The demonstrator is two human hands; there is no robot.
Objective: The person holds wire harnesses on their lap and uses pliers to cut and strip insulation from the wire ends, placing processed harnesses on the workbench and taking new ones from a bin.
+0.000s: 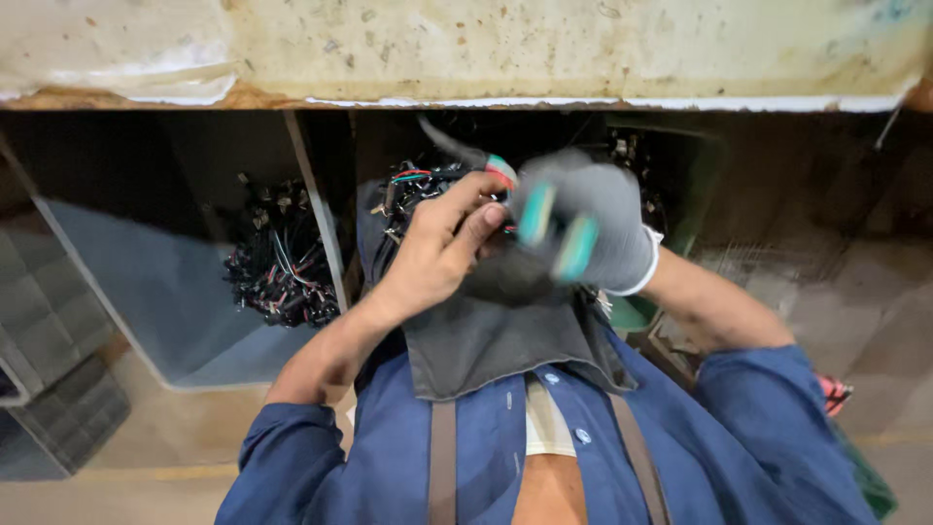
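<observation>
My right hand (593, 219) wears a grey knit glove (607, 199) with teal fingertips and is blurred by motion; its fingers are spread and hold nothing. My bare left hand (437, 255) reaches across from the left, and its fingers pinch one glove finger with a teal and red tip (501, 170). Both hands are raised in front of my chest, above a dark grey apron (496, 335) worn over a blue shirt.
Below a stained, worn bench edge (486, 99) stand open bins. A grey bin (175, 292) holds a bundle of black wires (282, 267); more wires (413, 185) lie behind my left hand. A green bin (695, 175) is at the right, and grey crates (58, 331) at the left.
</observation>
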